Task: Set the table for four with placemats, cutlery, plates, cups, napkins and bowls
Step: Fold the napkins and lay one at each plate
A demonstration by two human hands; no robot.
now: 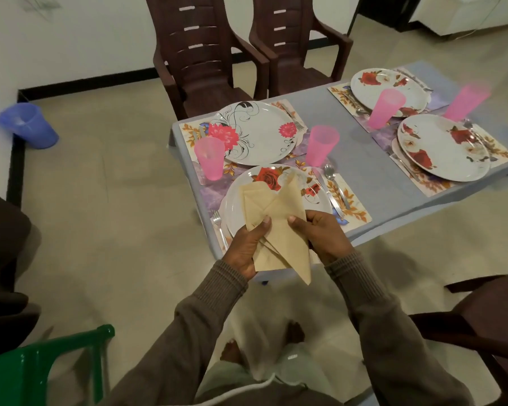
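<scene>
I see beige folded paper napkins (279, 221) with no pattern. The nearest round white plate (311, 186) carries red roses; the white plate beyond it (255, 133) has pink-red blooms and black scrolling stems. Two more white plates, the far one (393, 83) and the right one (443, 148), show red and cream roses. All four translucent plastic cups are pink, for instance the left one (209, 158). The rectangular placemats (352, 206) are lilac with orange leaf borders on a grey-blue tabletop (364, 171). Chairs: brown slatted plastic (200, 54), and one glossy green (41, 364). On the floor, a blue plastic tumbler (27, 126).
</scene>
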